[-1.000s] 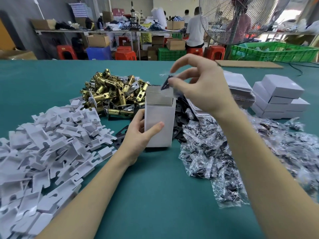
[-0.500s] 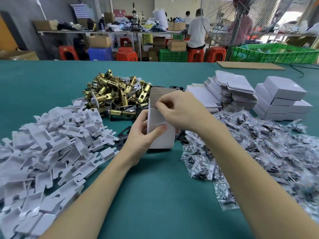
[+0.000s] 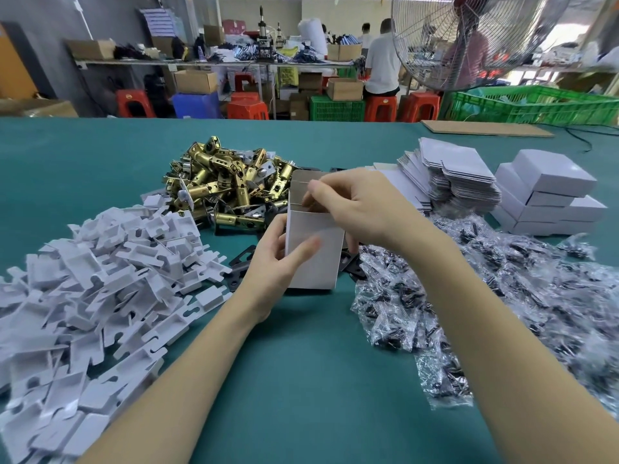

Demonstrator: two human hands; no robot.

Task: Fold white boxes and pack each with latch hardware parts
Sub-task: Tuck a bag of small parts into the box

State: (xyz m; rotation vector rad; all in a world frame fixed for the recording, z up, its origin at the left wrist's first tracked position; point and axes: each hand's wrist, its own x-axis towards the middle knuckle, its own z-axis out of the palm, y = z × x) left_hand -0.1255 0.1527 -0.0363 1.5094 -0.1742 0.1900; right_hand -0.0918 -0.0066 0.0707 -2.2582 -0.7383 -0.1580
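Note:
A white box [image 3: 316, 259] stands upright on the green table [image 3: 301, 380], its top flap raised at the back. My left hand [image 3: 274, 266] grips the box's left side, thumb across its front. My right hand [image 3: 355, 202] sits at the box's open top with its fingers curled over the mouth; what they hold is hidden. Behind the box lies a heap of brass latches [image 3: 231, 185]. Black plates [image 3: 243, 262] lie flat beside the box's base. Clear bags of dark screws [image 3: 502, 289] spread to the right.
A big pile of white card inserts [image 3: 93, 289] covers the left. Flat unfolded boxes [image 3: 452, 175] are stacked at the back right, next to closed white boxes [image 3: 549, 195]. A standing fan [image 3: 469, 38], green crates and people at benches lie beyond the table.
My right hand came down from above the box, where it held a small bag, to the box's open top. My left hand kept its grip on the box.

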